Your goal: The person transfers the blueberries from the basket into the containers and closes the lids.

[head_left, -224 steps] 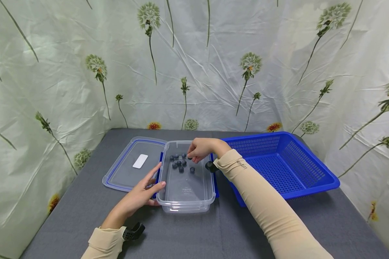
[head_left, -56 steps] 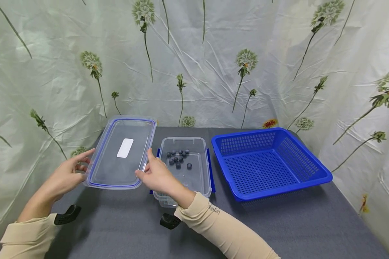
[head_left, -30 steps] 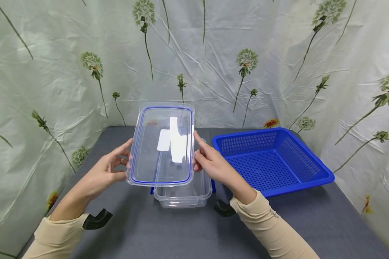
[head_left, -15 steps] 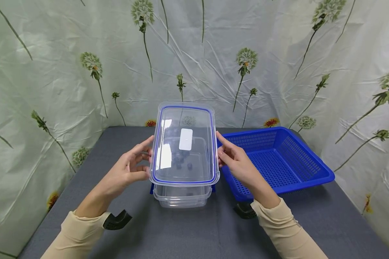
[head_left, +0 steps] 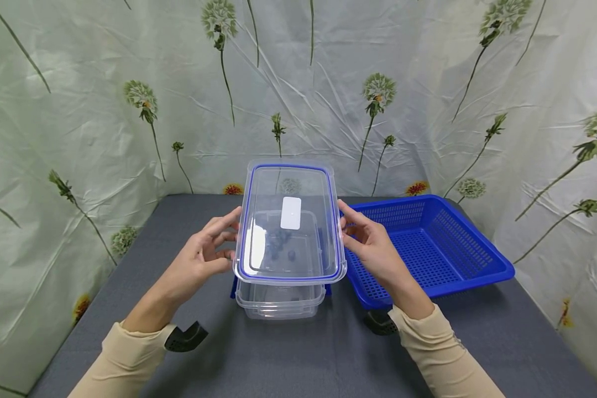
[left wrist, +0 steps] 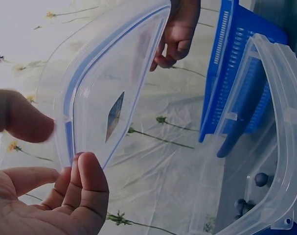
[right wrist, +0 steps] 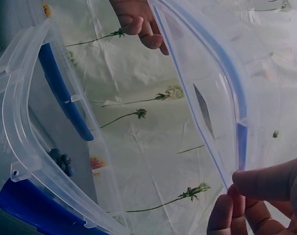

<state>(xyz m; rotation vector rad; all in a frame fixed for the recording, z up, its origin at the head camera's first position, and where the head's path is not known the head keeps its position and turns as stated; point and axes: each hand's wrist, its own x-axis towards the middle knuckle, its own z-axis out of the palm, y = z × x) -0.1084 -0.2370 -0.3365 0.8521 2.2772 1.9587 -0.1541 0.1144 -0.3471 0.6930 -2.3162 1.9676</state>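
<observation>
A clear lid (head_left: 298, 249) with a blue seal and a white label (head_left: 291, 213) is held up by both hands. My left hand (head_left: 199, 262) grips its left edge, thumb and fingertips at the rim. On the opposite edge my right hand (head_left: 373, 249) pinches the rim between thumb and fingers. Beneath the lid stands a clear plastic food container (head_left: 281, 310) with blue side latches (right wrist: 65, 93). Several blueberries (left wrist: 261, 179) lie inside it, seen dimly through the lid in the head view. Both wrist views show a gap between lid and container rim.
A blue perforated basket (head_left: 430, 287) stands to the right of the container, close behind my right hand. Grey cloth (head_left: 288, 359) covers the table. A white curtain (head_left: 328, 110) with a flower print hangs behind it.
The lid was lying left of the container while my right hand was among the blueberries. Both hands have since raised it and brought it rightward over the container, with a slight recent shift right.
</observation>
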